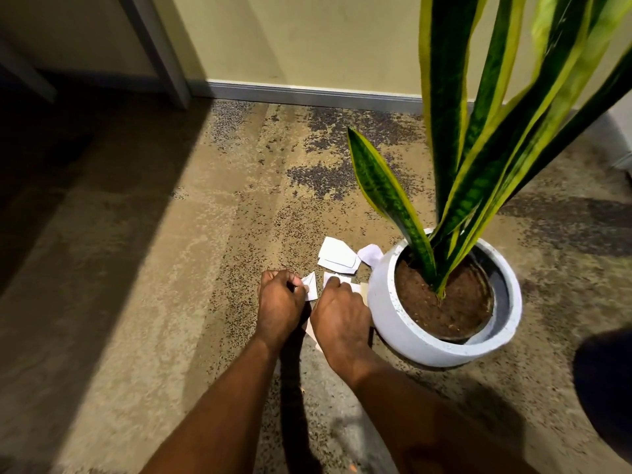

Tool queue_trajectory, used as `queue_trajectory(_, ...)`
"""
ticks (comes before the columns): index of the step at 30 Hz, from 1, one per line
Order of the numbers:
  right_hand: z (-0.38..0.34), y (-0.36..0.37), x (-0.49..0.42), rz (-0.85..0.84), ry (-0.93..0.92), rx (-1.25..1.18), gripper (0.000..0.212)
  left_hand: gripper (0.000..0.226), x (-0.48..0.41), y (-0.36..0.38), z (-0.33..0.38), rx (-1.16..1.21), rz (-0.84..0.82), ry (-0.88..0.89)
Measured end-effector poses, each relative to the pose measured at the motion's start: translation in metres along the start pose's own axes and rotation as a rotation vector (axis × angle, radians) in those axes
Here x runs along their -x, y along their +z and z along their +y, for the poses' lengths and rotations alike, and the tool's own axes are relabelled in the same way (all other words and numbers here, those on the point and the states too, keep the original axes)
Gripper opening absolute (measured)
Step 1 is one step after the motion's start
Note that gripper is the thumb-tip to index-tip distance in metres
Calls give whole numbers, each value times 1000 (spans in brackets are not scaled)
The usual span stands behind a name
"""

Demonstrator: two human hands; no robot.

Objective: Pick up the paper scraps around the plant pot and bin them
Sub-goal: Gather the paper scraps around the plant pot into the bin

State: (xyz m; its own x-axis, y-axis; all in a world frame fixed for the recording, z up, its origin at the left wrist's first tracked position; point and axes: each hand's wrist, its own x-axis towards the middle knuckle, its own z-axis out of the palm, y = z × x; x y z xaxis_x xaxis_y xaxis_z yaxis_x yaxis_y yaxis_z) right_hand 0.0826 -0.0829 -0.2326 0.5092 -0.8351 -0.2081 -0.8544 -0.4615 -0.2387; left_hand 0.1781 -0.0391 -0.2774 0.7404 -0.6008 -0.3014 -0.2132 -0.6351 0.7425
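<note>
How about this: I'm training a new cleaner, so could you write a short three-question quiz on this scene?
1. True or false: the left hand pinches a paper scrap.
2. Where do the loose scraps lie? A) on the soil in the plant pot B) on the carpet beside the pot C) on a table
3. Fill in: the right hand curls its fingers onto the nearer scraps, which lie right beside the white ____.

Key: 1 true; 2 B; 3 pot.
</note>
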Motion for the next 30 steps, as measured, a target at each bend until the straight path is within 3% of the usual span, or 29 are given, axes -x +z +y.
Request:
queue_trajectory(5,0,-3,5,71,-38,-1,26,40,1,4,-2,-70,30,19)
queue_trajectory(16,-3,-5,20,189,33,-74,27,22,0,1,-1,-72,-8,40)
queue_trajectory(23,4,-37,55,325,-3,-147,17,15,19,-23,16,116,0,-46)
queue_trajectory(27,9,-66,69,369,86,-289,16,22,56,-39,30,177,104,-57)
queue_trajectory(30,15,-89,79,289,159,-467,20,31,86,-52,51,213,112,-46)
